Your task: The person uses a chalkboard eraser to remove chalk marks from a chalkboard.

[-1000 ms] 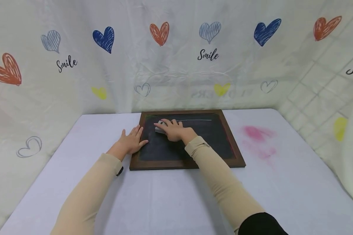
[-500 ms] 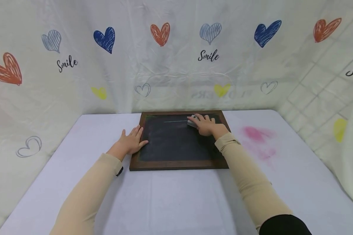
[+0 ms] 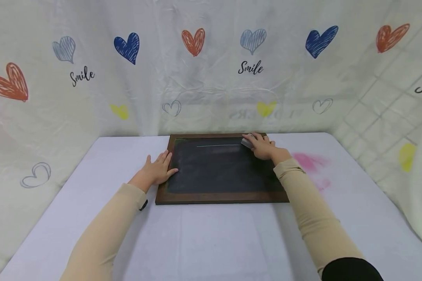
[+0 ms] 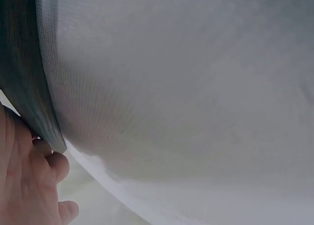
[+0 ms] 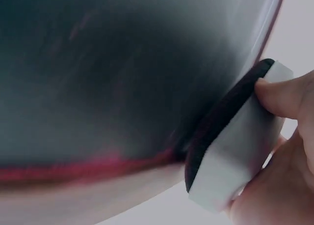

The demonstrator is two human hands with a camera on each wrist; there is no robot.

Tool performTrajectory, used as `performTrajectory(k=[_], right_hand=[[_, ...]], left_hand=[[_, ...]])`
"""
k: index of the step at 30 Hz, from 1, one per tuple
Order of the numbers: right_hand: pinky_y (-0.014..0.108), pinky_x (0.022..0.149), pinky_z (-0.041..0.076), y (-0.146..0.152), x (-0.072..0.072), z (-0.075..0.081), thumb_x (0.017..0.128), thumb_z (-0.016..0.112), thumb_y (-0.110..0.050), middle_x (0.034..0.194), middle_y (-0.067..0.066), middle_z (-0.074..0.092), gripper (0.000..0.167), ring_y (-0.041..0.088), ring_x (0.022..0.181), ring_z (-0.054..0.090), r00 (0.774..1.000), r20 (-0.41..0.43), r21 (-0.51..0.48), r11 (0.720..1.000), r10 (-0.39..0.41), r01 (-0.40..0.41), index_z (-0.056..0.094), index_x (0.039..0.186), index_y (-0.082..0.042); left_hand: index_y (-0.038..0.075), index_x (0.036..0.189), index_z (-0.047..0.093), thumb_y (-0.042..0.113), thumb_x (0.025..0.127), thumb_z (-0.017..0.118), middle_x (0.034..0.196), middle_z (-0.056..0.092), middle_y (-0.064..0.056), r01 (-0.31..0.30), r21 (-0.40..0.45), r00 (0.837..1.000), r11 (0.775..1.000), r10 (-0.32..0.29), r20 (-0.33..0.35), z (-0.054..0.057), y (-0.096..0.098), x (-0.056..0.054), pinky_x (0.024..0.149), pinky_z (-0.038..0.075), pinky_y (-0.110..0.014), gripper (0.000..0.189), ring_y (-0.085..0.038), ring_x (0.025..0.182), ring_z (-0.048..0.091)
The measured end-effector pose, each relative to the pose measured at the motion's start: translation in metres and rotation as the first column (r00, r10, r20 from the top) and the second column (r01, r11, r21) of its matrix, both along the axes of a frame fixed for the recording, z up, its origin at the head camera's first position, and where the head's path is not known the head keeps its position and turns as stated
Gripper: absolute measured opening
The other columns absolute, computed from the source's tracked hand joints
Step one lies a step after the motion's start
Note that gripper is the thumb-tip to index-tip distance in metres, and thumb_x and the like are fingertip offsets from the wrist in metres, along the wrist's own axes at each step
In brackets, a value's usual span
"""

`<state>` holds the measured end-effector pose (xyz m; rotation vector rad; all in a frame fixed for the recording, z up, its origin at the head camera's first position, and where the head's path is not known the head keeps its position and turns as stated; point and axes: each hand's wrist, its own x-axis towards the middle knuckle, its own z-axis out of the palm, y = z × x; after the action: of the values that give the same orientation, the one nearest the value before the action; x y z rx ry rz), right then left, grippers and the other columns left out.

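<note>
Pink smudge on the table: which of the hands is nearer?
Right. The right hand, holding the eraser, is left of the pink smudge; the left hand is across the chalkboard, at its left edge.

Soft, even light fills the head view, where the beige sleeves (image 3: 103, 230) cast faint shadows on the white tablecloth (image 3: 214, 242). The left wrist view is dimmer, hazy and bluish, the wooden frame (image 4: 22, 63) bowed by the lens. In the right wrist view, the chalkboard (image 5: 98, 87) blurs, paling toward the upper right, with dark shadow beside the eraser (image 5: 235, 144).
</note>
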<state>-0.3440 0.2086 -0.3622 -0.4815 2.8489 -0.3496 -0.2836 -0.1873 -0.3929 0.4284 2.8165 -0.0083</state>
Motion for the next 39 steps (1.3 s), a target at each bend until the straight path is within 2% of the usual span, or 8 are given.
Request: performTrajectory(k=[3, 9, 15, 20, 25, 32, 39], right_hand=[[0.062, 0.095, 0.03, 0.009, 0.0, 0.0, 0.109, 0.04, -0.008, 0.167, 0.022, 0.006, 0.06, 0.053, 0.137, 0.024, 0.999, -0.019, -0.014, 0.999, -0.041, 0.041, 0.019, 0.165, -0.015], [0.065, 0.102, 0.027, 0.01, -0.005, -0.005, 0.11, 0.041, -0.012, 0.166, 0.025, 0.008, 0.059, 0.054, 0.138, 0.023, 0.992, -0.034, -0.001, 0.993, -0.121, 0.121, 0.018, 0.164, -0.013], [0.067, 0.109, 0.02, -0.009, -0.008, -0.009, 0.111, 0.038, -0.013, 0.166, 0.026, 0.006, 0.058, 0.053, 0.146, 0.011, 0.982, -0.016, 0.011, 0.982, -0.188, 0.188, 0.017, 0.165, -0.012], [0.069, 0.112, 0.016, -0.035, -0.012, -0.009, 0.111, 0.035, -0.014, 0.166, 0.025, 0.005, 0.059, 0.053, 0.148, 0.007, 0.979, 0.016, -0.01, 0.979, -0.205, 0.205, 0.014, 0.166, -0.014], [0.065, 0.111, 0.02, -0.071, -0.016, -0.01, 0.112, 0.035, -0.016, 0.168, 0.021, 0.006, 0.058, 0.048, 0.148, 0.011, 0.984, 0.015, -0.013, 0.984, -0.175, 0.175, 0.015, 0.166, -0.018], [0.059, 0.113, 0.022, -0.137, -0.016, -0.013, 0.11, 0.041, -0.013, 0.169, 0.014, 0.007, 0.064, 0.042, 0.149, 0.014, 0.994, 0.014, 0.01, 0.994, -0.112, 0.112, 0.014, 0.167, -0.026], [0.058, 0.115, 0.023, -0.192, -0.001, -0.013, 0.112, 0.04, -0.02, 0.17, 0.01, 0.008, 0.061, 0.04, 0.152, 0.014, 0.998, -0.003, 0.045, 0.997, 0.058, -0.058, 0.016, 0.166, -0.032]], left_hand=[[-0.005, 0.162, 0.009, 0.05, 0.111, 0.032, 0.169, 0.004, -0.024, 0.002, -0.009, 1.0, 1.0, -0.002, 0.004, -0.002, 0.0, -0.001, 0.118, 0.003, -0.068, 0.079, -0.037, 0.156, 0.011], [-0.005, 0.162, 0.008, 0.051, 0.11, 0.032, 0.169, 0.004, -0.024, 0.006, -0.024, 1.0, 1.0, -0.005, 0.019, 0.0, 0.001, -0.001, 0.118, 0.003, -0.068, 0.079, -0.036, 0.156, 0.011], [-0.006, 0.162, 0.009, 0.05, 0.11, 0.033, 0.169, 0.004, -0.025, 0.008, -0.022, 1.0, 1.0, -0.007, 0.021, -0.001, -0.001, 0.0, 0.118, 0.003, -0.068, 0.08, -0.037, 0.155, 0.012], [-0.005, 0.162, 0.009, 0.05, 0.11, 0.033, 0.169, 0.004, -0.024, -0.004, -0.02, 1.0, 1.0, 0.004, 0.018, -0.001, -0.002, -0.001, 0.118, 0.003, -0.068, 0.079, -0.036, 0.155, 0.012], [-0.005, 0.162, 0.008, 0.05, 0.111, 0.032, 0.169, 0.004, -0.024, -0.004, -0.023, 1.0, 1.0, 0.004, 0.009, -0.001, -0.003, -0.002, 0.118, 0.003, -0.068, 0.079, -0.036, 0.155, 0.012], [-0.005, 0.162, 0.008, 0.051, 0.11, 0.032, 0.169, 0.004, -0.024, -0.002, -0.042, 1.0, 0.999, 0.002, 0.012, 0.001, -0.003, -0.004, 0.118, 0.003, -0.067, 0.08, -0.036, 0.156, 0.012], [-0.005, 0.162, 0.009, 0.05, 0.111, 0.032, 0.169, 0.006, -0.024, 0.002, -0.043, 1.0, 0.999, -0.001, 0.011, 0.002, 0.001, -0.003, 0.118, 0.005, -0.067, 0.078, -0.036, 0.155, 0.013]])
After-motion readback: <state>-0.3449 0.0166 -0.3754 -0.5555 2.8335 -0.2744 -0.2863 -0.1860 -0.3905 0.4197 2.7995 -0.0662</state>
